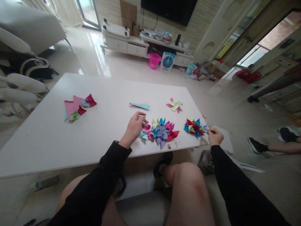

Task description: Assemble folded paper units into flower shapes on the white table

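"From your fingers, where's the lavender paper (205,128)?"

"Just left of my right hand (216,137), the nearer one, at the right end of the small paper pile (193,128); long axis unclear. Those fingers pinch together; I can't make out whether they grip it."

"And your left hand (135,126)?"

"Fingers loosely parted, by the big paper pile (161,132) on the white tabletop (105,135)."

Along the near edge of the smooth desk (113,131), we see matt folded paper (161,133); the floor (92,58) looks glossy.
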